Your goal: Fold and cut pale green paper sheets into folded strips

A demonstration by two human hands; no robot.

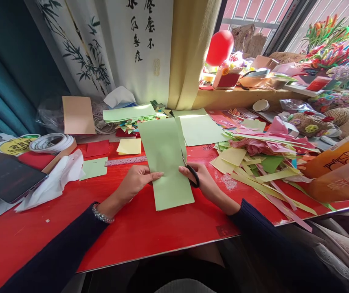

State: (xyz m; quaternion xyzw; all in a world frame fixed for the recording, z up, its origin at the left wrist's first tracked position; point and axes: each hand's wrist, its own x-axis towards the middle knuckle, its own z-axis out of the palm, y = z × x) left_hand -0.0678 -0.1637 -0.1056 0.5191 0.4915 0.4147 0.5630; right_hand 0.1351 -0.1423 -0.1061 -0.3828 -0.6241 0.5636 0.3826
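Observation:
A tall sheet of light green paper [166,150] stands tilted over the red table, with a narrow strip parting from its right side. Its left edge is pinched by my left hand [136,181], thumb in front and fingers behind. My right hand [203,179] is closed on a pair of scissors [195,176] with black handles at the sheet's right edge. The scissor blades are mostly hidden by the paper and my fingers. Behind the sheet lie more green sheets [201,128].
Paper offcuts [253,167] heap up on the right beside an orange bag [342,162]. A ruler [127,160], yellow squares [129,146] and a green square [94,168] lie left on the red table [125,240]. Farther left are a black flat device [9,179] and a white tape roll [52,142].

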